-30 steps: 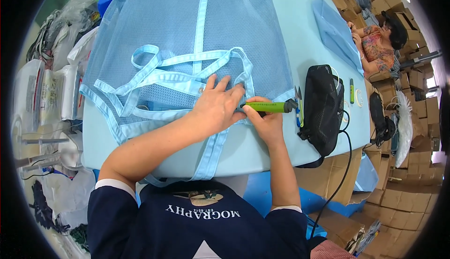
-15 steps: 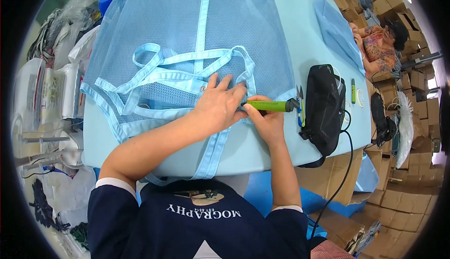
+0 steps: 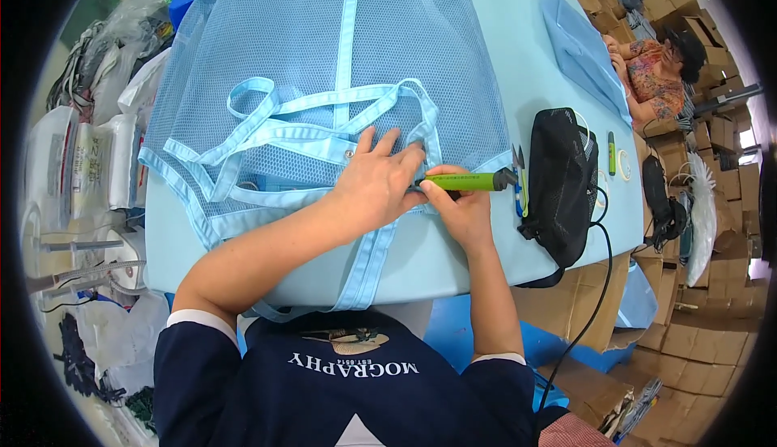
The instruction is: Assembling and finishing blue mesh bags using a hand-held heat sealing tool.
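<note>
A person in a dark blue shirt [image 3: 324,398] works with 2 bare hands at a pale blue bench [image 3: 441,273], seen from above. A large blue mesh bag [image 3: 417,34] lies flat across the near and far middle of the bench, with light blue straps [image 3: 312,105] looped loosely over its near part.

The left hand [image 3: 379,178] rests palm down on the bag's near right part, its fingers spread over the strap and mesh. The right hand [image 3: 460,211], just beside it, grips a green pen-shaped tool [image 3: 473,182] between thumb and fingers. The tool lies sideways, its dark left end close to the left thumb; whether that end touches the fabric is hidden by the hands.

Right of the tool, a small pair of scissors [image 3: 520,188] lies beside a black mesh pouch [image 3: 558,180]. A black cord [image 3: 597,301] hangs over the bench's near edge. Farther right are a second green tool [image 3: 611,156] and a white ring [image 3: 624,165].

At the far right, a co-worker [image 3: 657,83] in a patterned top has hands at a folded blue cloth [image 3: 579,50]. Cardboard boxes [image 3: 720,358] fill the right side; clear plastic bags [image 3: 121,152] crowd the left.
</note>
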Available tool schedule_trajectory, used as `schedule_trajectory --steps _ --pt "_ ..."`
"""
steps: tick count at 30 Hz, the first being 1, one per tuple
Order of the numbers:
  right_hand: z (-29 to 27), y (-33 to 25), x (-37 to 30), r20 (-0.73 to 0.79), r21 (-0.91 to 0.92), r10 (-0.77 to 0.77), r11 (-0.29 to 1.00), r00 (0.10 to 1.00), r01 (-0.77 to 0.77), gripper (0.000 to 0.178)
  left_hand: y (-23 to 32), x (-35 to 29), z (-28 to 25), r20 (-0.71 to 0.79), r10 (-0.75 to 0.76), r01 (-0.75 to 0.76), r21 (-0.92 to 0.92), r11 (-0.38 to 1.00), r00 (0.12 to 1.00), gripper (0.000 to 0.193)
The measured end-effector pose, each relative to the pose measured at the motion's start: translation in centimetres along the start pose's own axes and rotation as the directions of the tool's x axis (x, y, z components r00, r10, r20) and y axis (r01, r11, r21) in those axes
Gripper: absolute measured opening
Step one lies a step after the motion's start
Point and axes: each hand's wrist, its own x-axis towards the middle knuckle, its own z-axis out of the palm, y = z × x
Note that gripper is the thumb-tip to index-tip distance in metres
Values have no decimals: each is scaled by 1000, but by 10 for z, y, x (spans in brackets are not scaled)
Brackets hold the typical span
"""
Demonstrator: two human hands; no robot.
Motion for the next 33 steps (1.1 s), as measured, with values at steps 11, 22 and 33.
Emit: schedule_trajectory --steps 11,22,33 --pt "-1 -6 2 40 -87 69 994 997 -65 15 1 -1 -1 -16 -3 3 28 1000 1000 54" --pt "2 -6 2 -7 -18 66 998 998 -66 15 -2 1 4 -16 5 -5 30 1000 1000 56" --pt "-1 0 2 -11 -15 49 999 999 -49 14 -1 -1 3 -55 14 -12 30 999 998 57"
